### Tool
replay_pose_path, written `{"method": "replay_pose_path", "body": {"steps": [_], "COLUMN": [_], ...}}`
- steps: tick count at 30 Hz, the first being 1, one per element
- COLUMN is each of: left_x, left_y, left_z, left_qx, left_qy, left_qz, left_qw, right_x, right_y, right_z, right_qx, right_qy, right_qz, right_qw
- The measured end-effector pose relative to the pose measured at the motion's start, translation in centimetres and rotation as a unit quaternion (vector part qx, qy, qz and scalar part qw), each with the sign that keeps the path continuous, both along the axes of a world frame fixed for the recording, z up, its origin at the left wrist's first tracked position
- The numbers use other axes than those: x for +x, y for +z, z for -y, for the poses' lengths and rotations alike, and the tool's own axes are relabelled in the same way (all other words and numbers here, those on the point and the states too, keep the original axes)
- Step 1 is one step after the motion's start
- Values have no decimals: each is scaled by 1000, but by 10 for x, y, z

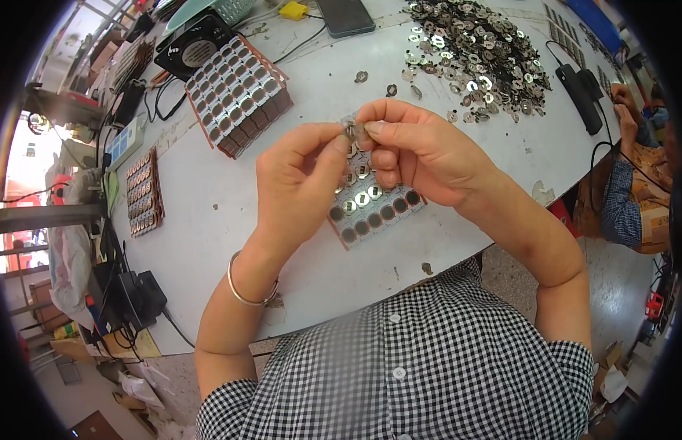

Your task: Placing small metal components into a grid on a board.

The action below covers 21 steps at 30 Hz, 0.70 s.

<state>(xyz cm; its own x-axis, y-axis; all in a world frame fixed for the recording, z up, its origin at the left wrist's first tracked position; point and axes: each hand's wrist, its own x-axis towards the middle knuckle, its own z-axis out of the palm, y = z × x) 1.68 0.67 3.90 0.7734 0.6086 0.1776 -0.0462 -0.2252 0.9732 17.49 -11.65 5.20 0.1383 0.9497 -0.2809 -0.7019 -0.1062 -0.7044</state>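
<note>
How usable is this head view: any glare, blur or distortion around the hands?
Head view: even, soft light with faint shadows; both hands, left hand and right hand, and the small metal disc pinched between them are sharp. Glints flare on the pile of metal discs. Fisheye bends the white table edge, a black vignette rings the frame, and the window at left is overexposed.

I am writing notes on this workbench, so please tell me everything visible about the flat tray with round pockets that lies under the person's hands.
The tray is a flat rectangular panel with a reddish-brown edge, lying tilted on the white table near its front edge. It carries rows of round pockets: some hold shiny silver discs, while the nearest rows look dark. Both hands hover above it and hide its upper part; the left hand and right hand pinch a small metal piece between their fingers. Whether either hand touches the tray cannot be told.
</note>
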Motion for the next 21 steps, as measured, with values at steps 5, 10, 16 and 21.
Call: {"method": "replay_pose_path", "body": {"steps": [5, 10, 16, 21], "left_x": [12, 46, 81, 63], "left_y": [-3, 9, -16, -17], "left_z": [-7, -40, -69, -62], "left_qx": [197, 199, 242, 302], "left_qy": [46, 36, 0, 19], "left_qz": [-16, -179, -204, -188], "left_qw": [979, 963, 949, 934], "right_x": [5, 17, 33, 27], "right_y": [-1, 10, 3, -11], "right_z": [1, 20, 72, 106], "right_qx": [27, 18, -2, -25], "right_qy": [-25, -112, -195, -196], "right_qz": [78, 241, 243, 241], "right_qw": [996, 964, 950, 950]}}
